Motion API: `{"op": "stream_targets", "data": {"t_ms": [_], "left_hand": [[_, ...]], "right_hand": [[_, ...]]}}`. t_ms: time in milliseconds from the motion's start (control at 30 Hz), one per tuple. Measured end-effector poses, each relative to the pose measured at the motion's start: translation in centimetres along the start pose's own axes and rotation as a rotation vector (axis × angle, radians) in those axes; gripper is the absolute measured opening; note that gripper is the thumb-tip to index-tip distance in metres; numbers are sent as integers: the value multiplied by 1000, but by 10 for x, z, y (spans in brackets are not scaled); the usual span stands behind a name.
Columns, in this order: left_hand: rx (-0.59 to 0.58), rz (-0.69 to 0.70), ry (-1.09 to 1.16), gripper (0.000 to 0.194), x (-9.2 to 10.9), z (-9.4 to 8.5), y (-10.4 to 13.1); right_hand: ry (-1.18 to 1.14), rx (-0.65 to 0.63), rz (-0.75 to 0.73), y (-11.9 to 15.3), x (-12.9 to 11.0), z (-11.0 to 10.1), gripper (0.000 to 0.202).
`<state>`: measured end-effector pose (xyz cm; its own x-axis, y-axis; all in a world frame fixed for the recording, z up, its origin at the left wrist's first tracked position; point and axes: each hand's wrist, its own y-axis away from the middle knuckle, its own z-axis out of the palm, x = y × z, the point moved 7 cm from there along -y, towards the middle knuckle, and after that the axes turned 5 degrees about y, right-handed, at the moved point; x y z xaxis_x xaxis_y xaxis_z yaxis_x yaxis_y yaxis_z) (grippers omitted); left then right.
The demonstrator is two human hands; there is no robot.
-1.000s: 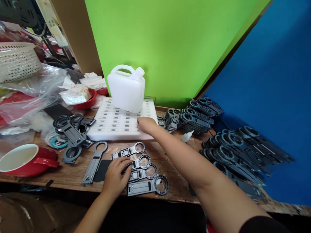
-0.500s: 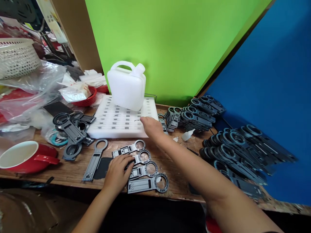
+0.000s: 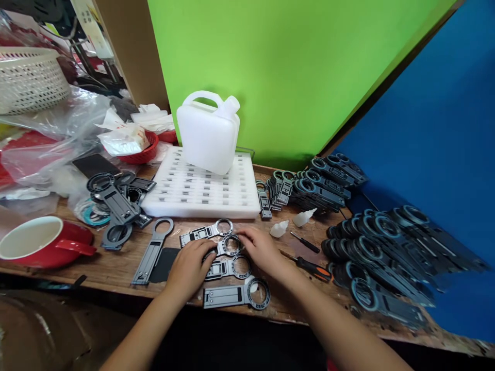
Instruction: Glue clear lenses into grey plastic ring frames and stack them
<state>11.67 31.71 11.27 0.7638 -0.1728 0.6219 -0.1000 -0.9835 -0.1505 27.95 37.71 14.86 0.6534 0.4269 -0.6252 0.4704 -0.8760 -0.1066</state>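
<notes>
Several grey ring-ended brackets lie in a column before me. My left hand (image 3: pixel 188 268) curls over the plate of the second grey bracket (image 3: pixel 231 245), holding it on the table and hiding much of it. My right hand (image 3: pixel 263 252) is at that bracket's ring, thumb and fingers pinched together; whatever is between the fingertips is too small to make out. Above lies another bracket (image 3: pixel 201 234), and below are a third bracket (image 3: pixel 222 269) and a fourth (image 3: pixel 228 297). Behind them sits a white foam block (image 3: pixel 201 210) with rows of small slots holding little metal pieces.
A white jug (image 3: pixel 209 134) stands on the foam block. Stacked brackets (image 3: pixel 371 242) fill the right side, near an orange-black screwdriver (image 3: pixel 313 269), a small black screwdriver (image 3: pixel 305 242) and small white bottles (image 3: pixel 279 228). At left are a red mug (image 3: pixel 50 242) and piled brackets (image 3: pixel 116 203).
My right hand has come back from the foam block to the second bracket's ring, uncovering the screwdrivers and a bottle. My left hand stays on the bracket. The view has shifted slightly.
</notes>
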Motion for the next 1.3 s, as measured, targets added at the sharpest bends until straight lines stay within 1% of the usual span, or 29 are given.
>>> {"op": "stream_targets", "data": {"t_ms": [133,333,433,533,600,733,800,900,1033,1100,1167,1233,1300], "left_hand": [[-52,4,-5,22,3,-1,-5],[-87,10,-17,18,6,-2,-7],[-107,45,-53,23,10,-2,-7],[-139,109,-167,33,14,0,-7],[-151,145,-223,38,15,2,-6],[-169,167,-258,41,17,2,-7],[-187,153,-267,41,17,2,-9],[-213,142,-262,42,18,2,-12],[-210,157,-209,35,22,-1,-15],[-201,150,-189,32,22,-2,-15],[-194,137,-181,31,21,-1,-14],[-167,128,-170,30,20,0,-12],[-128,120,-160,29,18,0,-9]], "right_hand": [[72,-41,-43,-4,-4,9,19],[305,-198,-79,-10,-7,24,23],[339,-231,-73,-16,-6,27,24],[350,-235,-56,-21,-4,31,24],[353,-223,-33,-19,-1,31,26],[328,-131,-14,2,9,20,34],[344,-118,-47,18,12,15,33],[418,-148,-133,36,11,14,31],[497,-161,-175,39,6,13,32],[475,-164,-158,37,5,11,30],[428,-144,-93,36,9,8,28],[388,-122,-26,39,13,7,25],[365,-120,-8,45,14,9,20]]}}
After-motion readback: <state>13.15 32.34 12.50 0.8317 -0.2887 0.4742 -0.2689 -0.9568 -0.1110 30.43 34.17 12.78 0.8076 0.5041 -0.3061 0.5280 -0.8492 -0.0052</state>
